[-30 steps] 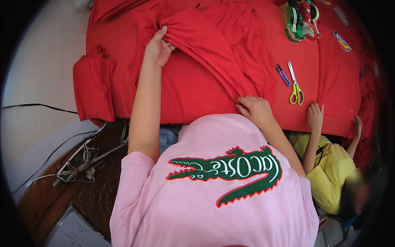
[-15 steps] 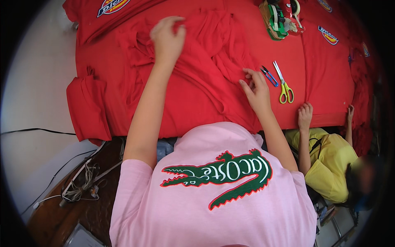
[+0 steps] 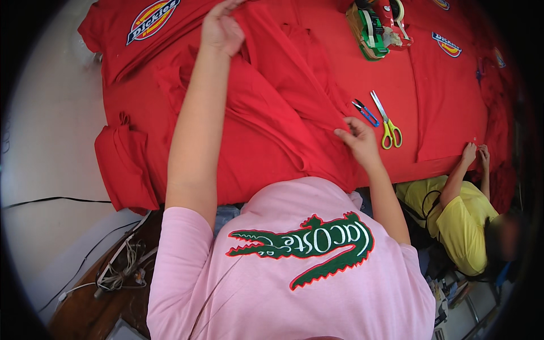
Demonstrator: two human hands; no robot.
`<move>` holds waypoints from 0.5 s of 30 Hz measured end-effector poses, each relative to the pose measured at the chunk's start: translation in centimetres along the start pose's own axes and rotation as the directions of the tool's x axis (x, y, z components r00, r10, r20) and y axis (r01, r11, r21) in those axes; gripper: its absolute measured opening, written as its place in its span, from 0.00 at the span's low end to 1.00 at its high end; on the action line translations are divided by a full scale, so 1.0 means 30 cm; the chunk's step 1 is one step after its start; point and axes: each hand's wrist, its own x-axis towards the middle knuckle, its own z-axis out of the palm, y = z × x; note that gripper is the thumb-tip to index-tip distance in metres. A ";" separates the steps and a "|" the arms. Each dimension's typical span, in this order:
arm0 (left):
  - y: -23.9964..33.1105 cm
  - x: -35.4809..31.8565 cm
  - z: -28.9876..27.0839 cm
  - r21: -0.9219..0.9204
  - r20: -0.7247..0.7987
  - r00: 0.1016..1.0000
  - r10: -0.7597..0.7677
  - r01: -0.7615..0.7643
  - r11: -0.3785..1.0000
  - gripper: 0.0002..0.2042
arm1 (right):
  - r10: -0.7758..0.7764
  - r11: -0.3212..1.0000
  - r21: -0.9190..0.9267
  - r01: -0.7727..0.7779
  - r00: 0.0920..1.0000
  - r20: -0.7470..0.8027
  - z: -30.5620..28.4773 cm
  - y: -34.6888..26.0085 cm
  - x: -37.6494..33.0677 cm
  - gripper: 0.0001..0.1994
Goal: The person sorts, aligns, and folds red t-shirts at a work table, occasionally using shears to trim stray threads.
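Note:
A loose red garment (image 3: 277, 96) lies spread and creased over the red table covering in front of me. My left hand (image 3: 222, 31) reaches to its far side, at the top of the view, with the fingers closed on the cloth. A taut fold runs from there down to my right hand (image 3: 361, 141), which pinches the garment's right edge between thumb and fingers. Beyond my right hand lie small blue thread snips (image 3: 366, 113) and yellow-handled scissors (image 3: 387, 124), untouched.
Tape dispensers (image 3: 371, 31) stand at the far right. Red garments with patches, one a shirt (image 3: 130, 42), lie at the far left and right. A folded red piece (image 3: 124, 164) sits at the left edge. A co-worker in yellow (image 3: 462, 226) handles red cloth on the right.
My left hand has moved farther away and now grips the cloth. My right hand has gone from loosely open to pinching the edge. The garment is drawn straighter between them.

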 end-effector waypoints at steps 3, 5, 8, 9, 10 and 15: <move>0.142 -0.053 -0.035 0.033 -0.070 0.997 -0.038 0.040 0.999 0.16 | -0.032 0.998 0.045 0.033 0.999 -0.014 -0.057 -0.074 0.019 0.08; 0.188 -0.093 -0.046 0.057 -0.108 0.992 -0.065 0.071 0.996 0.17 | -0.044 0.995 -0.087 0.043 0.999 -0.003 -0.096 -0.083 0.054 0.08; 0.223 -0.101 -0.132 0.080 -0.050 0.996 -0.068 0.072 0.994 0.19 | -0.140 0.990 -0.032 0.141 0.990 0.027 -0.083 -0.124 0.068 0.08; 0.232 -0.112 -0.148 0.047 -0.014 0.997 -0.078 0.078 0.996 0.21 | -0.127 0.991 0.051 0.125 0.991 0.047 -0.068 -0.141 0.062 0.08; 0.239 -0.126 -0.165 0.014 0.024 0.996 -0.086 0.085 0.996 0.22 | -0.134 0.986 0.105 0.131 0.991 0.029 -0.046 -0.143 0.046 0.08; 0.275 -0.236 -0.281 -0.004 -0.223 0.975 -0.019 0.018 1.000 0.43 | -0.446 0.888 -0.066 0.454 0.888 0.107 0.134 -0.154 -0.138 0.12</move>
